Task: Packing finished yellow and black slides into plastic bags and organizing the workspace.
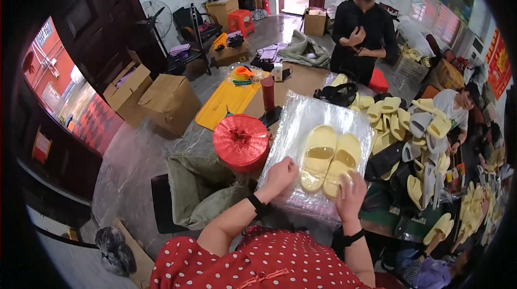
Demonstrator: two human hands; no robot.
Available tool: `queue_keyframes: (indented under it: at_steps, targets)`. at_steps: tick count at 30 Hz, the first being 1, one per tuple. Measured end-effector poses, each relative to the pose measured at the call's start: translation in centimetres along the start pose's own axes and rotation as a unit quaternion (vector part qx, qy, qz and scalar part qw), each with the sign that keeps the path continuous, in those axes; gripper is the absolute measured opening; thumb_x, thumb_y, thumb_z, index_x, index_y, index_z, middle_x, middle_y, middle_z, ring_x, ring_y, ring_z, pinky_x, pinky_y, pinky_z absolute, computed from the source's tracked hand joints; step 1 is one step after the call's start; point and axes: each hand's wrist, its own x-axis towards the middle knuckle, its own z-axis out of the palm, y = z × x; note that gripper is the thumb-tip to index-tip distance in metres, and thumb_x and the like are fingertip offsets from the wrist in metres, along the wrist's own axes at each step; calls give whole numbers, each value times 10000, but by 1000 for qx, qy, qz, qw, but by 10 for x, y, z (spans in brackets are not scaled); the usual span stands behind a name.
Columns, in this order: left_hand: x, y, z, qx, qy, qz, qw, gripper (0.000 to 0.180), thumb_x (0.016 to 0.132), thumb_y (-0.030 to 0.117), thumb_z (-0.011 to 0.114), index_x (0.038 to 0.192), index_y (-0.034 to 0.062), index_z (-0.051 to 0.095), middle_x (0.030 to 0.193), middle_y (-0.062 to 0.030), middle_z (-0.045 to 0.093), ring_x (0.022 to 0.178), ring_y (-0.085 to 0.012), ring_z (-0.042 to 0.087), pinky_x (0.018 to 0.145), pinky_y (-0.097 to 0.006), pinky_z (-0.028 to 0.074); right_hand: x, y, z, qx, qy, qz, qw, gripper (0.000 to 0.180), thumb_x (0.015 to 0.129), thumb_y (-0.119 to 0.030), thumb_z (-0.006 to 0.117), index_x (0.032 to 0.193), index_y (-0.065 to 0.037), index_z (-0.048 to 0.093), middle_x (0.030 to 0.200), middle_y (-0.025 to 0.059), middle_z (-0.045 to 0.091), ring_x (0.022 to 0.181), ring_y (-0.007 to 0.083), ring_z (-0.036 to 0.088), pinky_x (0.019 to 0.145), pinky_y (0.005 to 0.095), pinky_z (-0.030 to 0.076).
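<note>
**Yellow slippers on a stack of clear bags**

Shiny grey floor fills this busy room, with cardboard boxes [161, 98] on the left side and an open door far at the back. Close to the person stands the worktop [301, 82], brown and crowded.

On the worktop lies a stack of clear plastic bags [301, 122]. A pair of yellow slippers [329, 159] lies on top of the stack, side by side and touching each other, toes pointing away from the person.

The left hand [280, 176] rests on the plastic just beside the left slipper, with its fingers curled. It seems to pinch the plastic, but that is hard to tell. The right hand [351, 195] lies flat and open, with its fingers spread over the near end of the right slipper. Both hands are apart, one on each side of the pair. Each wrist wears a black band.

Just left of the bags sits a big roll of red string [241, 141]. A grey-green sack [202, 189] lies below it. Behind the roll lies a yellow board [226, 103], and a dark red cup [267, 92] stands near it.

To the right, a big pile of yellow, grey and black slippers [409, 143] covers the worktop. Another person in black [362, 30] stands at the far end.
</note>
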Motion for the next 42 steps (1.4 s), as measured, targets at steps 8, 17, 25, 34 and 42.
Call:
queue_keyframes:
  at_steps: [8, 17, 25, 34, 42]
  targets:
    - [12, 41, -13, -16, -68, -12, 997, 592, 811, 539, 650, 1094, 19, 635, 947, -196, 675, 884, -364, 645, 798, -436, 495, 0, -3, 38, 89, -127, 15, 988, 492, 946, -269, 524, 1400, -92, 458, 1496, 206, 338, 1396, 405, 267, 1149, 496, 216]
    - [28, 33, 27, -185, -166, -40, 968, 492, 798, 243, 754, 1149, -62, 594, 1015, -145, 687, 840, -202, 679, 741, -292, 534, -13, 8, 40, 136, -71, 61, 986, 697, 872, -319, 654, 1434, -27, 361, 1530, 242, 227, 1406, 427, 227, 1141, 504, 228]
    - [-4, 46, 13, -611, -252, -110, 742, 485, 864, 60, 620, 1320, -39, 488, 1195, -132, 629, 1049, -212, 635, 907, -335, 519, 5, -11, -4, 274, 31, 252, 927, 938, 743, -274, 815, 1440, 27, 264, 1445, 242, 370, 1304, 323, 420, 1056, 432, 369]
    - [-51, 36, -41, -539, -197, -109, 812, 474, 857, 56, 698, 1300, 2, 538, 1225, -86, 622, 1062, -162, 612, 905, -291, 492, 26, -70, -14, 461, -106, 192, 860, 564, 807, -83, 687, 1269, 51, 393, 1200, 191, 539, 1038, 275, 584, 903, 393, 477]
    - [-115, -169, -164, -575, 321, -139, 739, 476, 898, 60, 604, 1341, -24, 454, 1291, -146, 561, 1123, -289, 599, 906, -448, 532, 95, -174, -105, 718, -406, -338, 453, 299, 881, -181, 669, 1152, -60, 629, 1059, 99, 631, 959, 298, 589, 854, 406, 453]
